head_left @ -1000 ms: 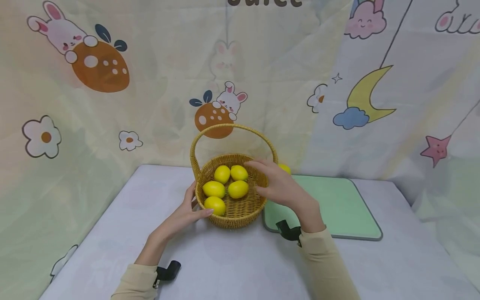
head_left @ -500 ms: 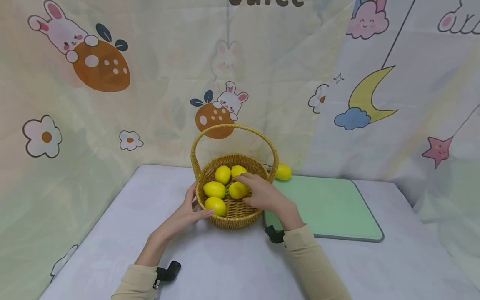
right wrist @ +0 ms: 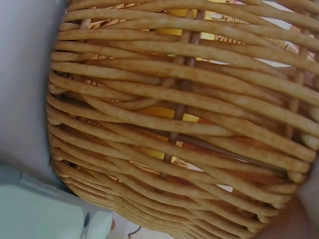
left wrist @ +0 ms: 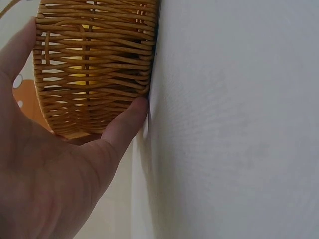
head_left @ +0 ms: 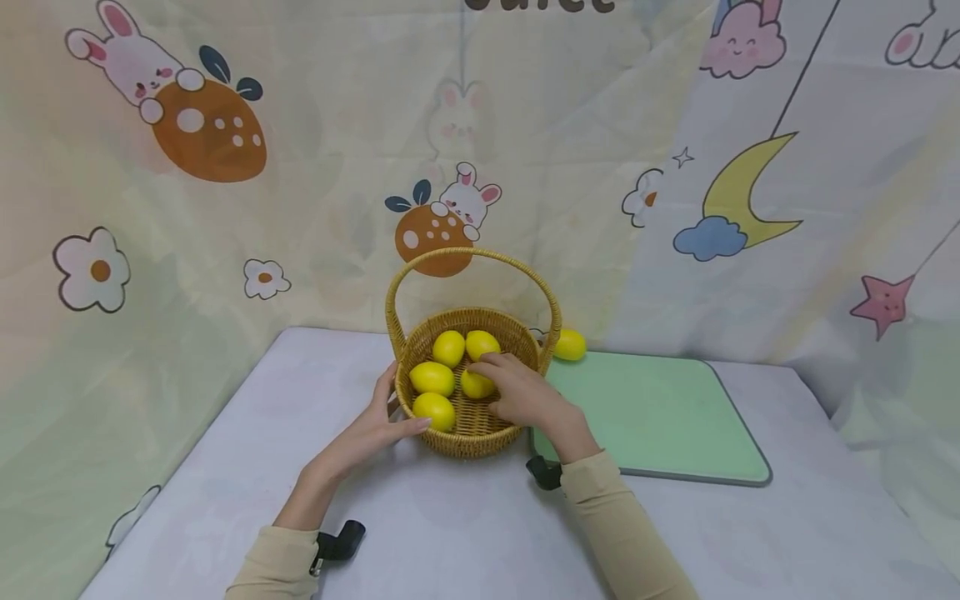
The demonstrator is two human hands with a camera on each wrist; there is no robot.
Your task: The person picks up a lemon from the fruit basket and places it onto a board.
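A wicker basket (head_left: 468,446) with a tall arched handle stands on the table, several yellow lemons (head_left: 432,378) inside. My left hand (head_left: 378,427) grips its left side, thumb along the front rim and fingers round the outer wall. The left wrist view has the same hand (left wrist: 55,174) spread against the woven side (left wrist: 94,64). Inside the basket, my right hand (head_left: 525,396) curls its fingers over the rightmost lemon (head_left: 474,384), thumb low at its near side. In the right wrist view, basket weave (right wrist: 174,109) hides most of that hand.
A light green cutting board (head_left: 660,417) with a grey edge lies right of the basket. One more lemon (head_left: 571,345) sits behind the basket's right side, at the board's far left corner. A printed cloth (head_left: 330,167) hangs behind the table (head_left: 420,533).
My right hand has come left and down from the basket's right rim onto a lemon inside, its fingers closing over it. My left hand keeps its hold on the basket.
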